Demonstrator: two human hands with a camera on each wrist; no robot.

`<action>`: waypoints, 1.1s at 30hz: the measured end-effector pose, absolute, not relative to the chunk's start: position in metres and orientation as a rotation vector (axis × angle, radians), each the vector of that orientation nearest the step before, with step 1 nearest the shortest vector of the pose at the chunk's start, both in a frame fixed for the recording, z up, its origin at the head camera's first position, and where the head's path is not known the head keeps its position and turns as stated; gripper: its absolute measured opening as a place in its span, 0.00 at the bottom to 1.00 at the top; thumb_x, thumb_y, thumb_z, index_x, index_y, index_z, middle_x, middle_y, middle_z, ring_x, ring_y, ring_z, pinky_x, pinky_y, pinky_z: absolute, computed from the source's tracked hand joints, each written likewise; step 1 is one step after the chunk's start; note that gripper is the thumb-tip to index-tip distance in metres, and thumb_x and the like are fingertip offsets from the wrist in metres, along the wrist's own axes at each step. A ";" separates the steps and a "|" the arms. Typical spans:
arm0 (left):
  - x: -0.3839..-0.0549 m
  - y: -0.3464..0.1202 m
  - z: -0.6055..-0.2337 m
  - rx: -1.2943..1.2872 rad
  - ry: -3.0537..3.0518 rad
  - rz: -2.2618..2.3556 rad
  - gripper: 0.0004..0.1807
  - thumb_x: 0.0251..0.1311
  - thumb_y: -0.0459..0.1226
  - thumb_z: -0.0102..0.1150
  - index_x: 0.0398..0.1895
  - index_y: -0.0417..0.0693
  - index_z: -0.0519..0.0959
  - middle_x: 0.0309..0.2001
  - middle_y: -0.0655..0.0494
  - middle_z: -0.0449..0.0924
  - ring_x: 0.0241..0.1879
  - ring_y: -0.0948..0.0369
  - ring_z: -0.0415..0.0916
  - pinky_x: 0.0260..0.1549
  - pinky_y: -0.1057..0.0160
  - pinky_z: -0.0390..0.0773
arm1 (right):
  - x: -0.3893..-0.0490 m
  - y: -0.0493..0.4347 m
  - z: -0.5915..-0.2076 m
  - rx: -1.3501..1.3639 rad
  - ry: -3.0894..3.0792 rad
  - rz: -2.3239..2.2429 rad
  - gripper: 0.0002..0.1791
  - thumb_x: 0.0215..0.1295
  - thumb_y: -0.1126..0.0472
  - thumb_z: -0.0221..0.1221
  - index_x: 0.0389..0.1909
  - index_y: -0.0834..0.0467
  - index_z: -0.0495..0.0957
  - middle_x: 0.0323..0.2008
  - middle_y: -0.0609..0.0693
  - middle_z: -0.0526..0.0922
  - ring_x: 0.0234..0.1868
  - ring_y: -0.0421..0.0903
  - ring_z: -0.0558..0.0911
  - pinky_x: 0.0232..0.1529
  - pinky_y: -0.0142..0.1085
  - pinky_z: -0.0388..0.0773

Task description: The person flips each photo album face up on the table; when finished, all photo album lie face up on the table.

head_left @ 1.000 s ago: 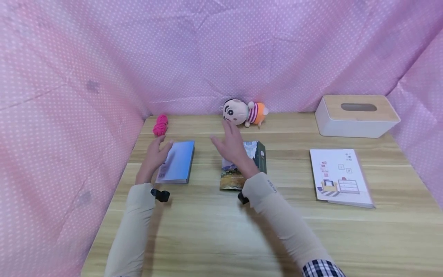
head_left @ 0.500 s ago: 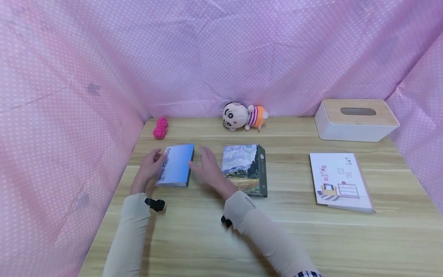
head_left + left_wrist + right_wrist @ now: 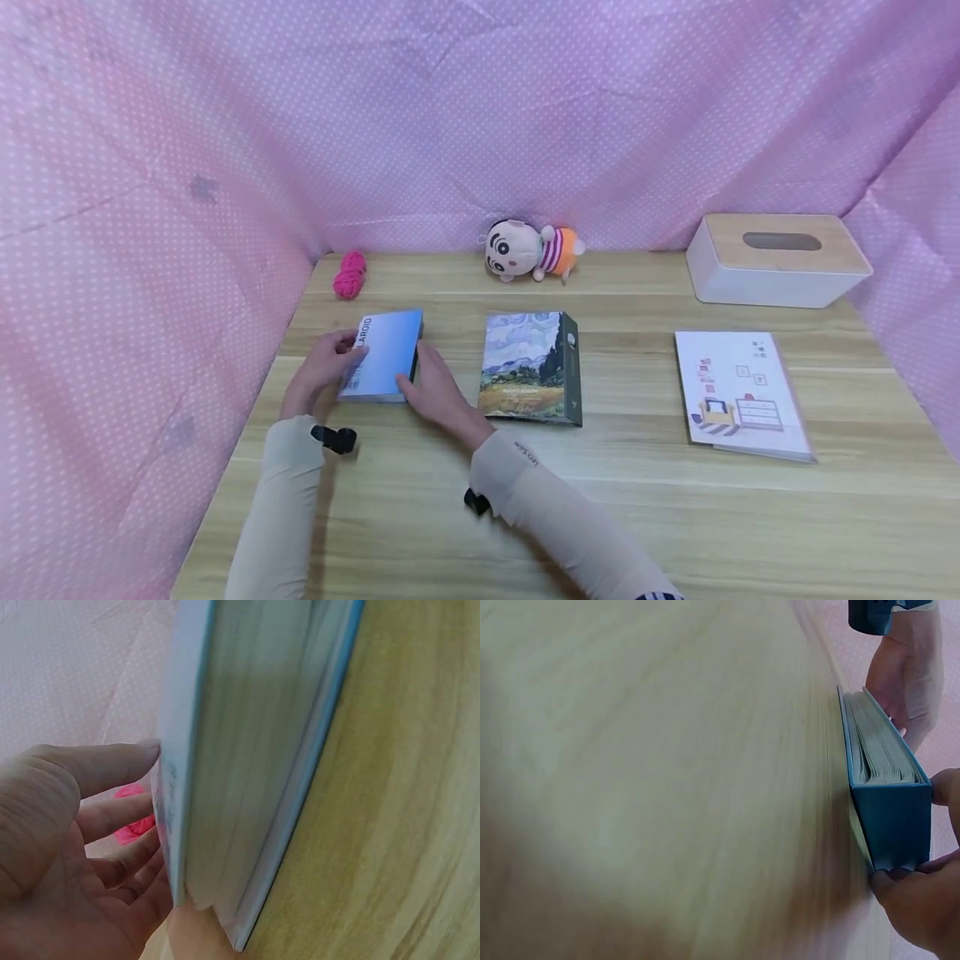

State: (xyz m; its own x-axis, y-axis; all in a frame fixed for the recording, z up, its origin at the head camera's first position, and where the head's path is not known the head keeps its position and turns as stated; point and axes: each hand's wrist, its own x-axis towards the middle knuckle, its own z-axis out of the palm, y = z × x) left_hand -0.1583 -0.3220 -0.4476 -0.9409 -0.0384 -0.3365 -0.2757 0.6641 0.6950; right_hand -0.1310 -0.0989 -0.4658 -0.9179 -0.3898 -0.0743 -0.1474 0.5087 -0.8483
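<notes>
A blue photo album (image 3: 390, 346) marked POLAROID lies on the left part of the table, between my two hands. My left hand (image 3: 324, 367) is at its left edge, thumb on the cover. In the left wrist view the pages (image 3: 251, 735) face the camera, and the fingertips are partly hidden by the cover. My right hand (image 3: 437, 392) grips the spine side. The right wrist view shows its thumb (image 3: 943, 786) on the cover and its fingers curled at the lower edge of the dark spine (image 3: 892, 825).
A painted-landscape photo album (image 3: 525, 367) lies right of my right hand. Farther right is a white album (image 3: 742, 392), with a tissue box (image 3: 780, 267) behind it. Pink yarn (image 3: 349, 277) and a plush doll (image 3: 528, 250) lie along the back, before a pink dotted curtain (image 3: 480, 125).
My right hand has moved left from over the landscape album to the blue album's spine. My left hand has come down onto the blue album's left edge.
</notes>
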 end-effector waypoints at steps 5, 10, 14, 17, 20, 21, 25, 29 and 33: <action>-0.159 -0.321 -0.444 -0.256 2.520 1.220 0.33 0.68 0.45 0.52 0.73 0.44 0.57 0.64 0.42 0.65 0.60 0.47 0.62 0.61 0.48 0.65 | -0.131 -0.099 -0.466 -0.426 2.431 -1.473 0.39 0.68 0.54 0.54 0.74 0.59 0.48 0.72 0.56 0.58 0.71 0.49 0.62 0.69 0.40 0.62; -0.159 -0.318 -0.441 -0.264 2.488 1.238 0.33 0.69 0.44 0.51 0.73 0.46 0.56 0.63 0.43 0.65 0.61 0.48 0.61 0.62 0.47 0.64 | -0.131 -0.097 -0.464 -0.384 2.385 -1.529 0.40 0.67 0.54 0.55 0.75 0.58 0.47 0.73 0.56 0.57 0.71 0.50 0.61 0.70 0.41 0.61; -0.158 -0.317 -0.440 -0.243 2.471 1.257 0.33 0.69 0.43 0.51 0.74 0.46 0.55 0.64 0.42 0.65 0.62 0.47 0.61 0.64 0.46 0.62 | -0.130 -0.093 -0.461 -0.330 2.340 -1.573 0.41 0.66 0.52 0.55 0.75 0.55 0.47 0.74 0.55 0.54 0.73 0.51 0.58 0.71 0.43 0.57; -0.157 -0.315 -0.440 -0.240 2.442 1.293 0.33 0.69 0.43 0.50 0.74 0.46 0.55 0.65 0.42 0.64 0.64 0.47 0.60 0.65 0.46 0.61 | -0.130 -0.088 -0.456 -0.306 2.295 -1.621 0.42 0.66 0.50 0.56 0.75 0.52 0.47 0.74 0.53 0.53 0.73 0.50 0.57 0.71 0.44 0.58; -0.157 -0.313 -0.441 -0.240 2.410 1.325 0.33 0.69 0.43 0.50 0.74 0.45 0.55 0.67 0.42 0.62 0.66 0.47 0.59 0.66 0.46 0.61 | -0.131 -0.084 -0.452 -0.304 2.260 -1.659 0.41 0.66 0.49 0.57 0.75 0.47 0.47 0.75 0.50 0.53 0.73 0.49 0.59 0.70 0.43 0.61; -0.158 -0.312 -0.441 -0.246 2.400 1.339 0.33 0.69 0.43 0.50 0.74 0.45 0.55 0.67 0.42 0.62 0.66 0.47 0.59 0.67 0.46 0.61 | -0.132 -0.083 -0.451 -0.307 2.244 -1.676 0.41 0.66 0.49 0.57 0.75 0.46 0.47 0.75 0.49 0.53 0.72 0.48 0.60 0.69 0.42 0.62; -0.159 -0.309 -0.442 -0.251 2.361 1.388 0.35 0.68 0.46 0.52 0.73 0.44 0.55 0.69 0.42 0.60 0.67 0.47 0.59 0.67 0.47 0.61 | -0.133 -0.081 -0.447 -0.316 2.184 -1.749 0.40 0.66 0.46 0.58 0.74 0.40 0.48 0.74 0.47 0.54 0.70 0.47 0.64 0.66 0.39 0.67; -0.160 -0.307 -0.443 -0.249 2.334 1.431 0.37 0.67 0.50 0.53 0.73 0.44 0.56 0.70 0.43 0.59 0.69 0.47 0.58 0.68 0.47 0.60 | -0.133 -0.081 -0.443 -0.330 2.140 -1.820 0.39 0.65 0.45 0.58 0.73 0.38 0.50 0.74 0.49 0.56 0.68 0.48 0.67 0.64 0.39 0.69; -0.160 -0.303 -0.443 -0.217 2.309 1.460 0.38 0.68 0.51 0.51 0.73 0.42 0.54 0.71 0.43 0.56 0.70 0.47 0.56 0.68 0.48 0.60 | -0.133 -0.081 -0.441 -0.308 2.102 -1.889 0.40 0.64 0.44 0.58 0.74 0.40 0.50 0.73 0.51 0.57 0.67 0.50 0.68 0.63 0.43 0.70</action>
